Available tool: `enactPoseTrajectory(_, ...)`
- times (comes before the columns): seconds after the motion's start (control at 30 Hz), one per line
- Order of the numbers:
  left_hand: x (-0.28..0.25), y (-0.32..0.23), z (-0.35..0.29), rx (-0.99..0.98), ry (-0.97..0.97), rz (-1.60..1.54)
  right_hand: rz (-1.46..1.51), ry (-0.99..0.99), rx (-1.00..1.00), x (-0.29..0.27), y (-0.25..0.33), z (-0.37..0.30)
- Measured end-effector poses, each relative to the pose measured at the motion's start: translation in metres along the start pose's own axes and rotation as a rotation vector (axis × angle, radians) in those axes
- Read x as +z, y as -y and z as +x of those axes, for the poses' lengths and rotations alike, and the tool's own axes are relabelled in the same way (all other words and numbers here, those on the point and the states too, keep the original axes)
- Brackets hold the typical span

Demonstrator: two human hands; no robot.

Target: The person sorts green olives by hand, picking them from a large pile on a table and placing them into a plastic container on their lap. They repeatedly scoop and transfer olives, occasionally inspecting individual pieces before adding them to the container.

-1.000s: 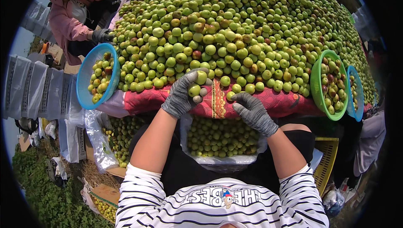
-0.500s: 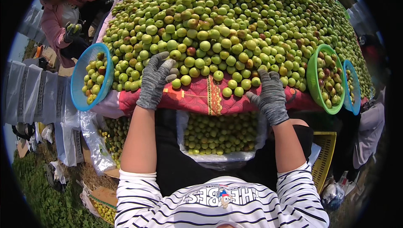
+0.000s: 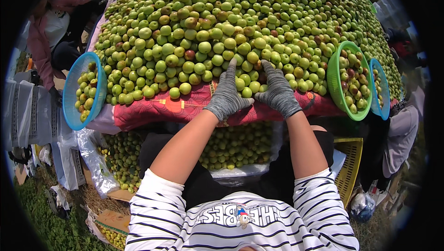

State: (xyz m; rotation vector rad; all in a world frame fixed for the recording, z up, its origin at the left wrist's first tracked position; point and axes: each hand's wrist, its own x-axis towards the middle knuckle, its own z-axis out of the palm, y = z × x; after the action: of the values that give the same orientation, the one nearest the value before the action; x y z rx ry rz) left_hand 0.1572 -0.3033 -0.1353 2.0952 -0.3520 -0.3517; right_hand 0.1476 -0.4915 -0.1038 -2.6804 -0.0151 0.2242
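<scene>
A large heap of green jujubes (image 3: 208, 33), some blushed red-brown, covers the surface in front of me. Both my hands wear grey knit gloves at its near edge. My left hand (image 3: 226, 94) has its fingers stretched forward against the fruit and its thumb pointing inward. Opposite it, my right hand (image 3: 279, 94) is spread in the same way. Several jujubes (image 3: 249, 86) lie between the two palms, touching the cloth and the heap. Beneath my wrists runs a patterned red cloth (image 3: 134, 116) along the edge.
A blue basket (image 3: 68, 107) of jujubes stands at the left. On the right are a green basket (image 3: 336, 89) and another blue basket (image 3: 382, 107). Below the cloth sits a lined container of fruit (image 3: 238, 147), with a yellow crate (image 3: 348, 177) beside my right leg. A co-worker's pink sleeve (image 3: 39, 52) shows far left.
My left hand has moved right, and my right hand slightly left, so they are now close together around several jujubes. The whole view has shifted a little left.
</scene>
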Motion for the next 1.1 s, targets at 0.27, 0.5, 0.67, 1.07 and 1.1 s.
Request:
enactPoseTrajectory(0.27, -0.014, -0.001, 0.019, 0.051, 0.048, -0.223, 0.571, -0.032, -0.040, 0.001, -0.010, 0.008)
enactPoseTrajectory(0.5, -0.005, -0.001, 0.018, 0.177, 0.078, -0.124, 0.914, 0.141, 0.017, -0.003, -0.006, 0.007)
enactPoseTrajectory(0.67, -0.009, -0.004, 0.024, 0.102, 0.066, -0.260, 1.279, 0.110, 0.094, -0.001, 0.007, 0.015)
enactPoseTrajectory(1.07, -0.007, 0.002, 0.025, -0.023, 0.059, -0.254, 0.961, 0.055, 0.178, 0.011, 0.017, 0.052)
enactPoseTrajectory(1.1, -0.006, 0.004, 0.025, 0.009, 0.047, -0.237, 0.968, 0.039, 0.192, 0.014, 0.019, 0.049)
